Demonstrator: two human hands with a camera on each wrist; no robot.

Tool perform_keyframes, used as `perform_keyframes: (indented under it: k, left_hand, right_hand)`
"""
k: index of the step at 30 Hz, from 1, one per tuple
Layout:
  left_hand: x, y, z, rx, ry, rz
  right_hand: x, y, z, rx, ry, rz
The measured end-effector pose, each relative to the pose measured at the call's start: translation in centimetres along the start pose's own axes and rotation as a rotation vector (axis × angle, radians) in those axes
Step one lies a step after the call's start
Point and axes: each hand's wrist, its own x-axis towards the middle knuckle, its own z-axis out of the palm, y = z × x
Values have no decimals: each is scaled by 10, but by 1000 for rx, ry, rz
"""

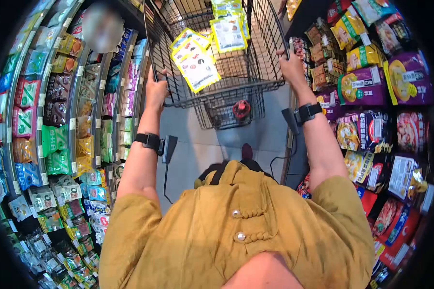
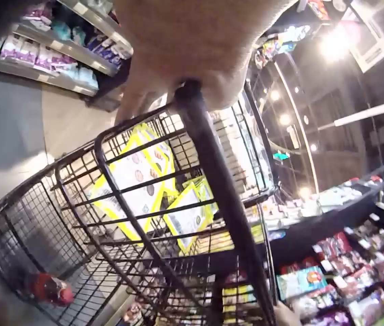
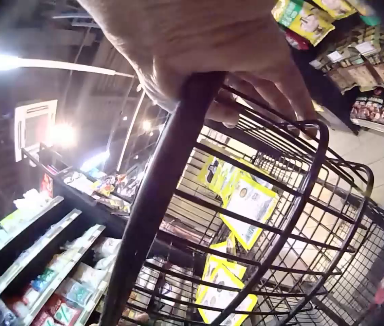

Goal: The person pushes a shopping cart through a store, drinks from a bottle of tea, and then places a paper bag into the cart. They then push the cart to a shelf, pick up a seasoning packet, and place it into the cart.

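Observation:
A black wire shopping cart stands in front of me. My left hand grips its near left corner, and in the left wrist view the palm lies over the end of the dark handle bar. At the near right corner my right hand holds the other end, its fingers reaching over the wire rim in the right wrist view. Inside the basket lie several white packets with yellow borders, some stacked toward the far end. Below, a red round-topped item sits in the lower rack.
Shelves of bagged goods line the left side. Along the right, close to my right arm, are large purple packs and other colourful bags. Grey floor tiles show between the cart and my body. Cables hang from both wrist cameras.

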Motion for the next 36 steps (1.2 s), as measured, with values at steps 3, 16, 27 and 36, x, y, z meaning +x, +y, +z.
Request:
perform_keyframes:
  k: [3,16,27,36]
  left_hand:
    - [28,9,15,6,11,4]
    - [203,60,27,23,115,18]
    - [384,93,32,-33,92,-30]
    - [502,129,66,-77,124,-78]
  right_hand:
    - [46,5,10,60,-9,15]
    - [216,-25,69,-2,-21,-71]
    - [359,-50,125,67,24,0]
    - [505,-52,153,16,-17,52]
